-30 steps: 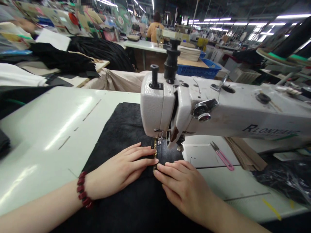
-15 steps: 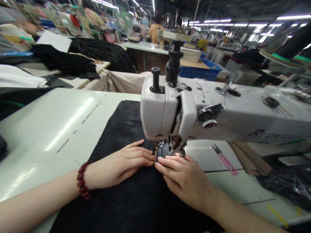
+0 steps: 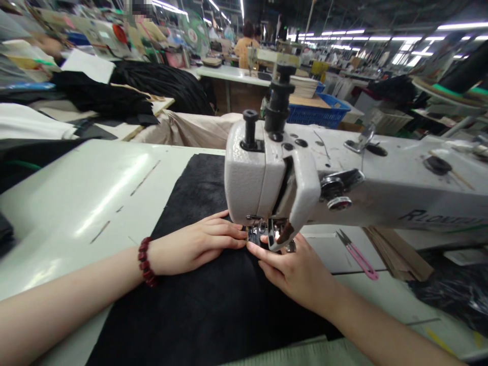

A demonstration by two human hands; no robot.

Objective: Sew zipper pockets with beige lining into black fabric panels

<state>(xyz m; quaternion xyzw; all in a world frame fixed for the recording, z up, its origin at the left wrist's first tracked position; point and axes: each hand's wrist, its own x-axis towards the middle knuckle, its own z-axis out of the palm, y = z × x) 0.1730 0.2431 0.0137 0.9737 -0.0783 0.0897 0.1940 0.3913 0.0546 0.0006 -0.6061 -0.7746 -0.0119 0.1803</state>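
A large piece of black fabric (image 3: 213, 310) lies flat across the table and under the head of a white sewing machine (image 3: 247, 173). A short zipper with gold-coloured teeth (image 3: 247, 235) runs along the cloth at the presser foot. My left hand (image 3: 202, 241) rests flat on the fabric with its fingers stretched out, the tips touching the zipper's left side. On the right, my right hand (image 3: 293, 269) lies by the needle area, fingers extended and tips at the zipper's right edge. Parts of its fingers are hidden behind the machine's guard.
Pink-handled thread snips (image 3: 360, 259) lie right of the machine, beside brown strips (image 3: 396, 254). Dark plastic sheeting (image 3: 453, 290) is at the far right. Black cloth (image 3: 160, 84) is heaped on a table behind, near a blue crate (image 3: 320, 112). Other people are farther back.
Both hands and the fabric have shifted slightly away from me, toward the needle. My right fingers have slid further in under the machine head. The view has moved a little.
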